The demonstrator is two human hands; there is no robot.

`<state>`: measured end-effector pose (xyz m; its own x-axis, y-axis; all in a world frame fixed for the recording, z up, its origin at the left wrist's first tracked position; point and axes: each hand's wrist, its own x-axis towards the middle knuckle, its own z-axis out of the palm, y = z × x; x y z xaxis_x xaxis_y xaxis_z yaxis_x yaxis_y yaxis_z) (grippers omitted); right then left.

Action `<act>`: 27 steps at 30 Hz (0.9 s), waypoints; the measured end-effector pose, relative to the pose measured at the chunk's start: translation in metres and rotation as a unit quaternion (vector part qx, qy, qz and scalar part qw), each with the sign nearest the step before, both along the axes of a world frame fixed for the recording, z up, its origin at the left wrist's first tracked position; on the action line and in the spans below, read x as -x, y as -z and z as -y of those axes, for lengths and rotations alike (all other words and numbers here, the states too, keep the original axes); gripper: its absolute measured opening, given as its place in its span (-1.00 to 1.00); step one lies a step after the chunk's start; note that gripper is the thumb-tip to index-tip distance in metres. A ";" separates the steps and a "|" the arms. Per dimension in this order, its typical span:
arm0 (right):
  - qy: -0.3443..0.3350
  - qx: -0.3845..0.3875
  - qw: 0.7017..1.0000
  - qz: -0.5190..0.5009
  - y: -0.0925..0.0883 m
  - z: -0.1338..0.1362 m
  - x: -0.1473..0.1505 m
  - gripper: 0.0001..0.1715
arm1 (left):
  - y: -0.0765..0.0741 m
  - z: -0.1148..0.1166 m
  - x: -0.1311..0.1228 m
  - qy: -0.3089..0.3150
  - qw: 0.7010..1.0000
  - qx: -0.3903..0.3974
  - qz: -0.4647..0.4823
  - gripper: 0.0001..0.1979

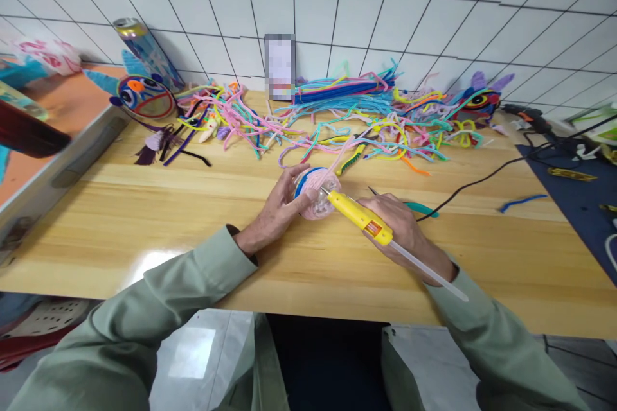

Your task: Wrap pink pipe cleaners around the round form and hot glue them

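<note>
My left hand (282, 202) is closed round the left side of a small round piece (322, 207), partly clear, wound with pink pipe cleaner and edged with a blue strip. A pink pipe cleaner end (341, 157) sticks up from it. My right hand (402, 225) grips a yellow hot glue gun (359, 213), its metal nozzle at the pink winding; whether it touches I cannot tell. A long translucent glue stick (429, 270) juts from the gun's back end. Beyond the round piece lie yellow-and-green handled pliers (351, 160). A teal-handled tool (421, 209) is partly hidden behind my right hand.
Loose coloured pipe cleaners (241, 119) and a blue bundle (344, 91) line the wall. A phone (279, 67) leans there. Decorated fish-like pieces (147, 99) stand left and right (482, 101). A black cord (482, 176) crosses the right side near a dark mat (573, 196).
</note>
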<state>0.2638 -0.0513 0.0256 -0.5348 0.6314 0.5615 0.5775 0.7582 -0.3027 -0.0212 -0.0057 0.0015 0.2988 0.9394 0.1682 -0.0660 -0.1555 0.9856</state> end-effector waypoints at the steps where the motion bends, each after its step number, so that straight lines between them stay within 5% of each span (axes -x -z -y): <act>1: 0.004 0.002 1.000 0.001 0.000 0.000 0.000 -0.73 | -0.001 0.000 0.000 0.000 1.000 0.001 -0.002 -0.38; 27: 0.014 0.011 1.000 -0.006 0.008 0.000 0.001 -0.74 | -0.009 0.003 -0.001 0.002 1.000 -0.005 -0.009 -0.44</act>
<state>0.2629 -0.0515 0.0178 -0.5092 0.6585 0.5541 0.5951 0.7346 -0.3261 -0.0204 -0.0088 0.0104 0.3058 0.9364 0.1724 -0.0488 -0.1655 0.9850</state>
